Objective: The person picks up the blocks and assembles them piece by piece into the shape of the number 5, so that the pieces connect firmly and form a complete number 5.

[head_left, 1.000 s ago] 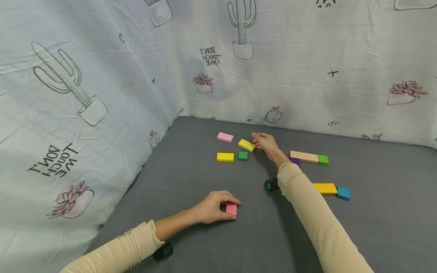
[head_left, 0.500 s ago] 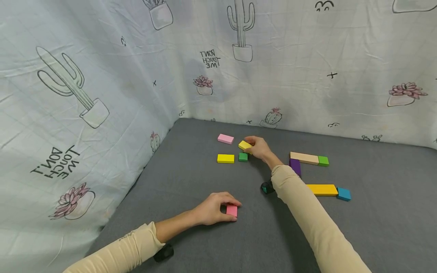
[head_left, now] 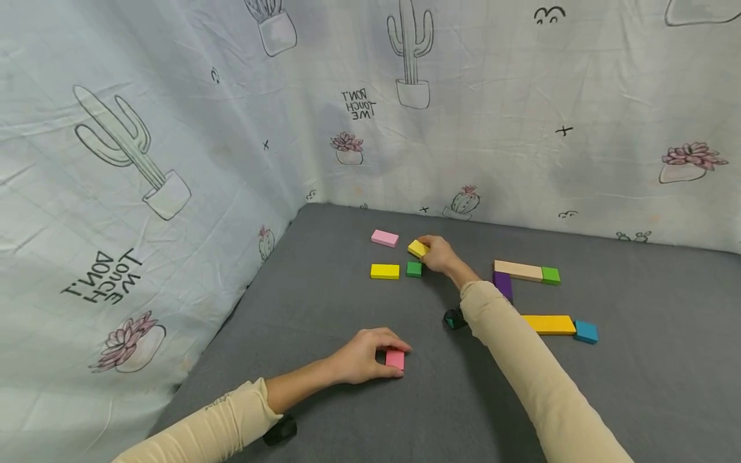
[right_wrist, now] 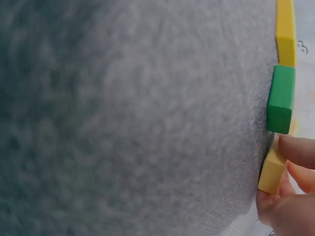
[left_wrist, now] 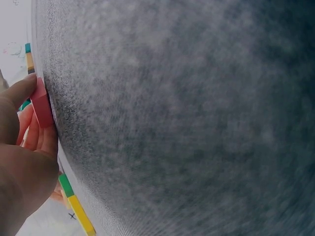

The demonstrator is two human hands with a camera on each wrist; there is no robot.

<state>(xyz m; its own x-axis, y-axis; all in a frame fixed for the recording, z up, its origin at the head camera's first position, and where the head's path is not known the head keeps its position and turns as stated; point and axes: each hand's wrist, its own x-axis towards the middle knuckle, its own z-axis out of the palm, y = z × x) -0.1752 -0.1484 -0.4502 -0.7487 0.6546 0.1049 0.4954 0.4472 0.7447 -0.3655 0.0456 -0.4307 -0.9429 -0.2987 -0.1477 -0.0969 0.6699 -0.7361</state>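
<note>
Nearest, a coral-pink block (head_left: 395, 360) on the grey table (head_left: 341, 308) is pinched by the left hand (head_left: 365, 357), its grip narrowed to the block's width. From that block in the head view, toward 3 o'clock, an orange block (head_left: 551, 325) is partly covered by the right sleeve (head_left: 521, 360), with a blue block (head_left: 586, 332) set just beside. At 2 o'clock a purple block (head_left: 503, 284), a tan block (head_left: 518, 270) and a lime-green block (head_left: 550, 276) are grouped. At 12 o'clock, a green block (head_left: 413, 269) is flanked at its 9 o'clock by a bright yellow block (head_left: 384, 271). Just beyond, a second yellow block (head_left: 415, 247) is held between the right hand's (head_left: 441, 254) thumb and fingers. At 10 o'clock from it, a pale pink block (head_left: 384, 238) is seen.
</note>
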